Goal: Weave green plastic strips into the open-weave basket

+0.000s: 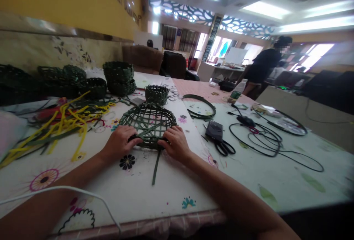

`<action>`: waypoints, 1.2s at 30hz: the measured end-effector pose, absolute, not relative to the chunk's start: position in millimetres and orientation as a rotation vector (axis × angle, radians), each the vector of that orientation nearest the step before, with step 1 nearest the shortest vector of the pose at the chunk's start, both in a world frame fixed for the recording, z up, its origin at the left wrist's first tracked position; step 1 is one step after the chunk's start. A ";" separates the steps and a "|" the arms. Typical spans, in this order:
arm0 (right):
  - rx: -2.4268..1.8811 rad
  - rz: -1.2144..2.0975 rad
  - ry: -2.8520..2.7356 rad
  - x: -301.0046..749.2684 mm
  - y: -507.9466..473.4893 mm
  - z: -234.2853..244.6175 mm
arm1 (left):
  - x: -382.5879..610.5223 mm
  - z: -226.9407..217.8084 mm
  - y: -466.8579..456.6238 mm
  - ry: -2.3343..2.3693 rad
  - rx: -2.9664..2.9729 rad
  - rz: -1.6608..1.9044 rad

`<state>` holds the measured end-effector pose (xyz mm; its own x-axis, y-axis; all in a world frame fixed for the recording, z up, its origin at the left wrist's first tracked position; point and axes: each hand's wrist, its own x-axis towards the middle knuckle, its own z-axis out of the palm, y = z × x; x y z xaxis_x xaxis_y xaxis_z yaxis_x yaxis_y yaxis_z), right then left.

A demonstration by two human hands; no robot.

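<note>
A round, open-weave basket base (148, 122) of dark green strips lies on the floral tablecloth (155, 199) directly in front of me. My left hand (120, 142) grips its near left edge, and my right hand (175, 144) grips its near right edge. Fingers of both hands rest on the strips, with the thumbs pointing toward each other. A loose green strip (156, 166) hangs from the weave toward me and lies on the cloth. The part of the weave under my hands is hidden.
Finished green woven baskets (119, 78) and a small one (156, 95) stand beyond my hands. Yellow and green strips (63, 129) lie to the left. To the right are a green strip coil (200, 107), black scissors (224, 147), a dark device (214, 131) and black cables (257, 136). A person (262, 64) stands farther right.
</note>
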<state>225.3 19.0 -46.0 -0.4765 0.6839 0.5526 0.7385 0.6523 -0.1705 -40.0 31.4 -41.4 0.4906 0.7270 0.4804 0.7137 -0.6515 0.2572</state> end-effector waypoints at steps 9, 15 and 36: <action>-0.895 -0.247 -2.301 224.5 10.4 -46.5 | -40.2 -41.9 20.2 0.997 3.038 0.963; -0.952 -0.287 -2.384 212.2 11.4 -50.6 | -18.2 -42.1 9.4 1.137 3.103 0.882; -1.322 0.246 -1.604 291.7 69.0 -47.0 | -84.1 -13.9 51.5 1.686 1.807 1.450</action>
